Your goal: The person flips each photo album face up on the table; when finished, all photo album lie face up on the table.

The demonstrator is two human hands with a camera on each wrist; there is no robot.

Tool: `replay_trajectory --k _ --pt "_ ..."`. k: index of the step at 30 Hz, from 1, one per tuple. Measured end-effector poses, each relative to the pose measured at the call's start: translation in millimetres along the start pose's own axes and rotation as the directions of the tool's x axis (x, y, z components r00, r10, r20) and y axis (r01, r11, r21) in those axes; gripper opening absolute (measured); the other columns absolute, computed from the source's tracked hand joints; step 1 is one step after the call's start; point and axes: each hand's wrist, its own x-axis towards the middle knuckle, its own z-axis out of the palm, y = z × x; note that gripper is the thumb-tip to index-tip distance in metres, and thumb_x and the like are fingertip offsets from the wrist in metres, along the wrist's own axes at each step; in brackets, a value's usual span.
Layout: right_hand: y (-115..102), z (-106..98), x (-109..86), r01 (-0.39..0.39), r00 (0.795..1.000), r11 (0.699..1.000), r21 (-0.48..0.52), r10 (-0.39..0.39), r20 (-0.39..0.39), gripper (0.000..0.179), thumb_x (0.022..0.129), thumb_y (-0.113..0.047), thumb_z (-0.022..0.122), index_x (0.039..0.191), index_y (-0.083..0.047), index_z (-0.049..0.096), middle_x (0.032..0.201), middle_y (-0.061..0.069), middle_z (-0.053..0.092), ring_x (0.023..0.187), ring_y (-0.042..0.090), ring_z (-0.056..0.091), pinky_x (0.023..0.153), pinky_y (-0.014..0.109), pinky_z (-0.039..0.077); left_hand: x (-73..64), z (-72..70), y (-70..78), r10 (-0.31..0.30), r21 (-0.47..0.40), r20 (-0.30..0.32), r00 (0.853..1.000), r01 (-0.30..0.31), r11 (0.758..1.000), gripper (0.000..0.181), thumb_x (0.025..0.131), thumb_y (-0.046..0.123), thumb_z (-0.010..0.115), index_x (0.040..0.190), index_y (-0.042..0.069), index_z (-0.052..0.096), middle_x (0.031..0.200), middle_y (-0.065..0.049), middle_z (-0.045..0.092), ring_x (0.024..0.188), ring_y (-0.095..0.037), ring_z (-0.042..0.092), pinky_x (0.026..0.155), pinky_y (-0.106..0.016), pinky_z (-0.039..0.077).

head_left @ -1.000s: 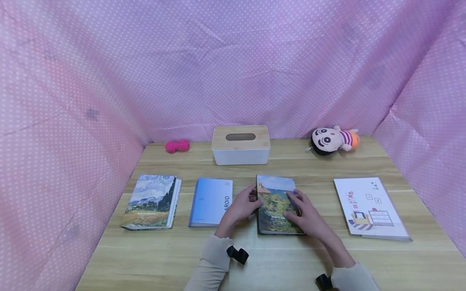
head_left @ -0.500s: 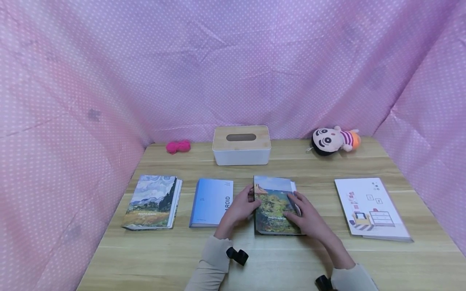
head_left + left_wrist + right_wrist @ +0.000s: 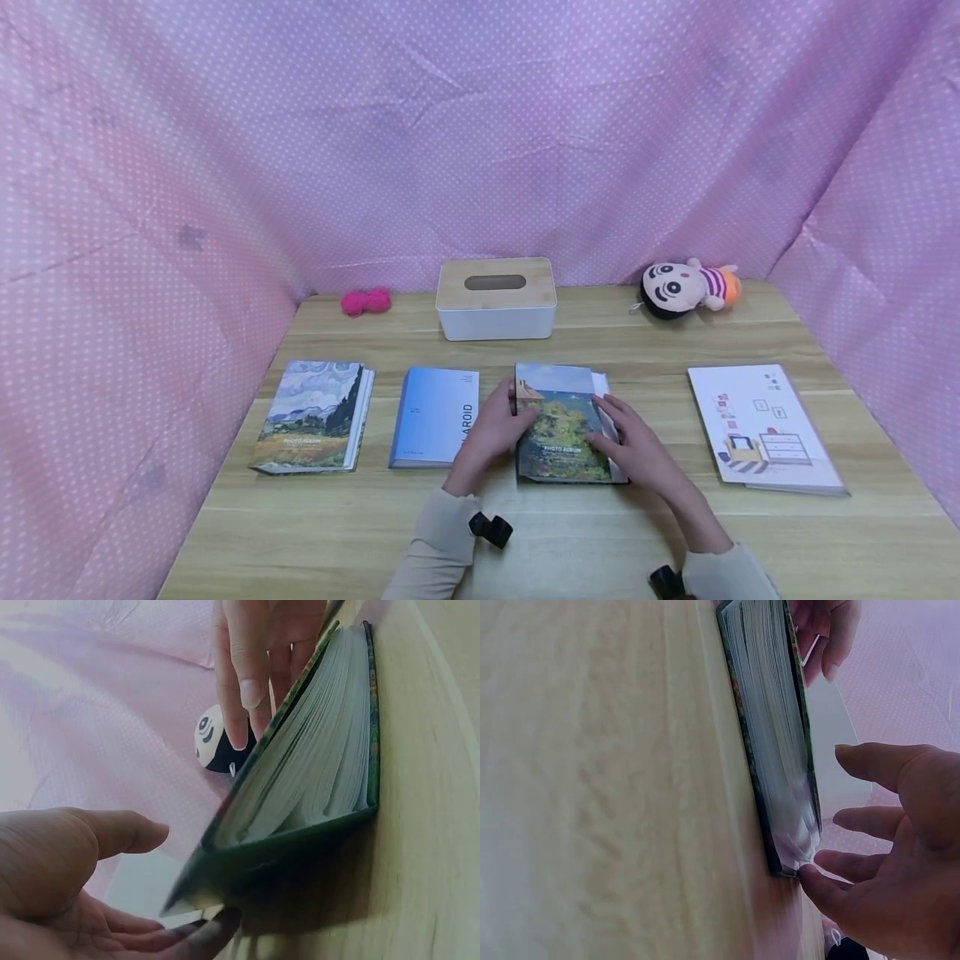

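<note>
A thick photo album with a painted garden cover lies between my hands on the wooden table. Its front cover is skewed leftward, leaving a white strip of pages bare along the right side. My left hand is at the spine; in the left wrist view its fingertips touch the dark green spine while the thumb stands apart. My right hand is spread at the page side. The right wrist view has its lowest fingertip touching the corner of the album, the thumb raised clear.
Left of the album lie a blue book and another painted photo album. A white illustrated book is at the right. Along the back stand a tissue box, a pink bow-shaped item and a plush doll.
The album's front cover has slid left along with its spine edge, so more white pages show on the right. My left hand has shifted slightly left; my right hand has hardly moved.
</note>
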Motion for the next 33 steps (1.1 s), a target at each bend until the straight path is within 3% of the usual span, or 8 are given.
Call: replay_trajectory --k 3,7,13,18,25,27,30,33 --pt "2 -1 -0.3 -0.008 1.0 1.0 0.008 0.008 -0.008 0.065 0.094 -0.038 0.06 0.147 -0.008 0.037 0.153 0.025 0.025 0.138 0.048 0.026 0.106 0.063 0.03 -3.7 0.9 6.2 -0.005 0.039 -0.055 0.998 0.007 0.999 0.066 0.094 0.032 0.059 0.147 0.005 0.031 0.138 -0.019 0.047 0.124 -0.034 0.049 0.098 -0.051 0.045" --pt "4 -3 -2.4 -0.004 1.0 1.0 0.016 0.004 -0.02 0.066 0.094 -0.038 0.06 0.146 -0.006 0.037 0.152 0.025 0.026 0.138 0.048 0.026 0.107 0.063 0.029 -8.9 3.0 16.7 0.032 0.114 -0.125 0.992 -0.018 0.993 0.067 0.093 0.03 0.059 0.147 0.003 0.03 0.144 -0.022 0.039 0.132 -0.037 0.039 0.104 -0.053 0.039" --pt "10 -12 -8.3 0.029 0.998 0.999 0.015 -0.028 -0.061 0.061 0.094 -0.031 0.06 0.144 -0.001 0.04 0.15 0.027 0.028 0.134 0.048 0.032 0.105 0.061 0.034 -10.0 12.4 29.0 0.104 0.231 -0.219 0.97 -0.052 0.972 0.069 0.091 0.028 0.06 0.148 0.003 0.03 0.143 -0.02 0.038 0.133 -0.034 0.036 0.107 -0.048 0.036" --pt "16 -27 -17.4 0.031 0.993 0.999 -0.023 -0.034 -0.116 0.057 0.094 -0.025 0.06 0.142 0.001 0.041 0.149 0.028 0.031 0.126 0.05 0.042 0.101 0.062 0.036 -8.8 22.6 34.2 0.181 0.231 -0.221 0.958 -0.129 0.964 0.064 0.092 0.026 0.061 0.146 0.005 0.033 0.142 -0.017 0.038 0.134 -0.031 0.033 0.107 -0.046 0.038" --pt "29 -64 -34.0 -0.022 0.989 1.0 -0.014 0.02 -0.144 0.061 0.096 -0.03 0.058 0.145 -0.001 0.036 0.15 0.029 0.028 0.128 0.052 0.038 0.102 0.063 0.034 -1.9 43.1 40.7 0.264 0.219 -0.2 0.943 -0.22 0.951 0.057 0.093 0.024 0.06 0.142 0.005 0.04 0.138 -0.015 0.044 0.129 -0.028 0.041 0.106 -0.042 0.04" --pt "32 -75 -38.3 -0.002 0.983 1.0 -0.023 -0.002 -0.185 0.058 0.096 -0.026 0.059 0.143 0.001 0.039 0.148 0.029 0.032 0.128 0.052 0.037 0.104 0.052 0.038 -0.1 49.8 43.0 0.262 0.215 -0.179 0.948 -0.222 0.951 0.056 0.094 0.025 0.059 0.143 0.005 0.04 0.139 -0.014 0.044 0.129 -0.027 0.042 0.105 -0.042 0.041" --pt "39 -89 -45.1 0.037 0.966 0.999 -0.038 -0.046 -0.254 0.055 0.093 -0.019 0.062 0.139 0.004 0.043 0.144 0.03 0.037 0.124 0.052 0.041 0.099 0.018 0.043 1.8 60.0 47.0 0.254 0.206 -0.141 0.957 -0.222 0.953 0.056 0.095 0.028 0.057 0.143 0.006 0.04 0.14 -0.012 0.044 0.129 -0.026 0.043 0.105 -0.042 0.042" --pt "47 -104 -52.5 0.053 0.952 0.998 -0.026 -0.059 -0.3 0.054 0.093 -0.014 0.062 0.138 0.007 0.042 0.142 0.032 0.038 0.12 0.053 0.042 0.086 -0.005 0.031 3.2 70.4 51.8 0.253 0.196 -0.113 0.961 -0.228 0.954 0.055 0.096 0.029 0.056 0.143 0.007 0.04 0.14 -0.011 0.044 0.129 -0.024 0.044 0.104 -0.04 0.042"
